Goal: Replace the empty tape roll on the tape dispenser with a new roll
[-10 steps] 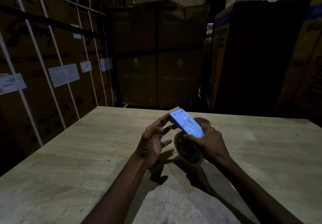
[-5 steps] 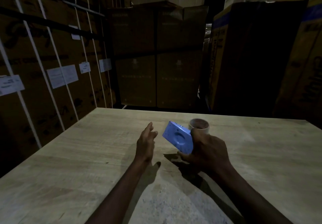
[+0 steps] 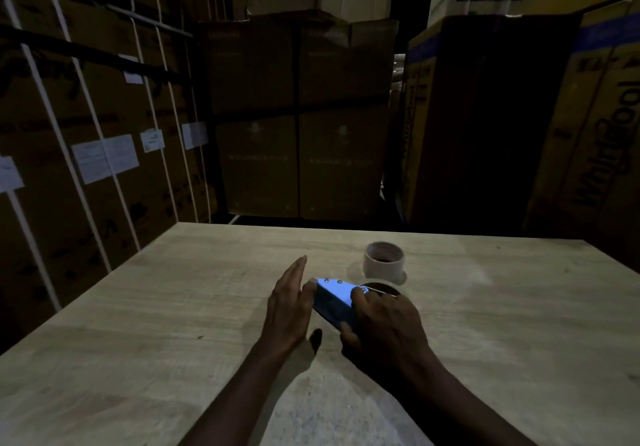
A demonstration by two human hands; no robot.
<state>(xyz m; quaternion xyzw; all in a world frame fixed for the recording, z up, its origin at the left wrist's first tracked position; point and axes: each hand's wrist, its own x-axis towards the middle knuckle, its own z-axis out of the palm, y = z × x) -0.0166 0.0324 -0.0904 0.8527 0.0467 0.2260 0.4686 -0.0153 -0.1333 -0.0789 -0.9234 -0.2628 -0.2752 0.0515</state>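
Note:
A blue tape dispenser (image 3: 335, 301) sits low over the wooden table (image 3: 173, 307), with a clear tape roll (image 3: 382, 289) partly visible behind it. My right hand (image 3: 381, 327) is closed around the dispenser's near end and covers most of the roll. My left hand (image 3: 287, 303) is flat and open, its fingers straight, its thumb touching the dispenser's left end. Standing upright on the table just beyond is a pale empty cardboard core (image 3: 383, 262).
Tall stacks of cardboard boxes (image 3: 298, 116) surround the table at the back. Strapped cartons with paper labels (image 3: 104, 158) line the left side. Large boxes (image 3: 519, 116) rise at the right. The scene is dim.
My right hand has brought the dispenser down from a raised position toward the table. My left hand has gone from curled fingers to flat and now rests against the dispenser's left end.

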